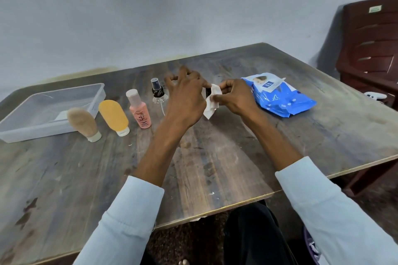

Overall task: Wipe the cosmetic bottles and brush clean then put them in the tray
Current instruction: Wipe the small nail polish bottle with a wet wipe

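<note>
Worn brown wood forms the table point(215, 168), which is set against a pale wall with a dark red plastic chair point(370, 49) at the right. From the head view, a clear tray point(13, 129) is seen at the left; beside it are stood a beige tube point(81, 122), a yellow tube point(114, 116), a pink bottle point(140, 112) and a black spray pump point(158, 90). A small dark object point(208, 91), mostly hidden, is pinched by the left hand point(185, 97), its other fingers spread. A white wipe point(212, 101) is pinched around it by the right hand point(234, 97). A blue wipes pack point(284, 99) lies just right.
</note>
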